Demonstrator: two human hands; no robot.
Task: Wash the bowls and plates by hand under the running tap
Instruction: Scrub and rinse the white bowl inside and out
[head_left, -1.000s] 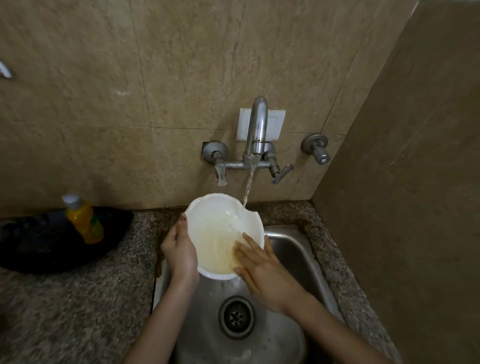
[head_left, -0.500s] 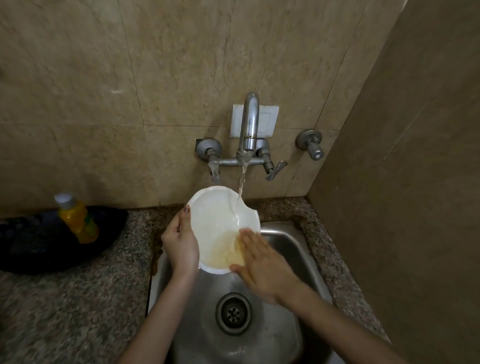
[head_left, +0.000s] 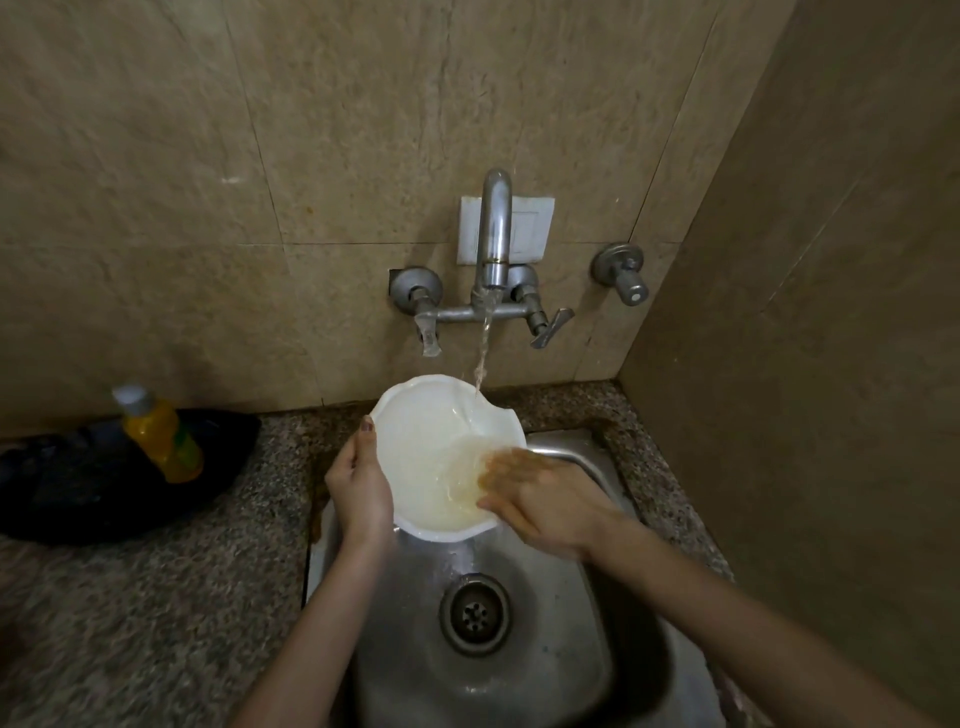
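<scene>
Right hand (head_left: 545, 499) shifted, flat in bowl (head_left: 421, 441) | left hand (head_left: 361, 493) grips rim | bottle (head_left: 161, 436) nearby

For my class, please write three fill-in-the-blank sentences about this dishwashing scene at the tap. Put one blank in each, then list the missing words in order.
1. Water from the curved metal tap falls into a white scalloped ____.
2. The person's ____ grips its rim, while the right hand reaches inside it.
3. It is held above the stainless steel ____, whose round drain is uncovered.

Missing words: bowl; left hand; sink.
</scene>
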